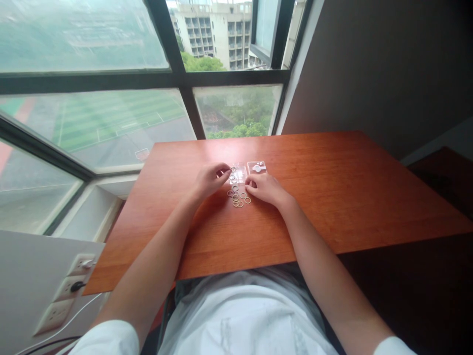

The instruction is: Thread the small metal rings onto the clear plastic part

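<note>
A clear plastic box (pixel 238 173) with compartments lies on the wooden table, some rings inside its left part. My left hand (pixel 212 180) is at the box's left side, thumb and forefinger pinched on a small ring (pixel 232 169). My right hand (pixel 265 189) rests by the box's lower right corner with its fingers curled together; what they hold, if anything, is hidden. Just in front of the box, several loose metal-coloured rings (pixel 240 203) lie in a cluster, some overlapping. Behind my right hand is the clear lid (pixel 256 167), with a whitish round mark on it.
The reddish-brown table (pixel 332 197) reaches to a window (pixel 236 111) at the back and a grey wall (pixel 369 74) on the right. Wall sockets (pixel 62 291) with plugs and cables are at the lower left, beside the table's edge.
</note>
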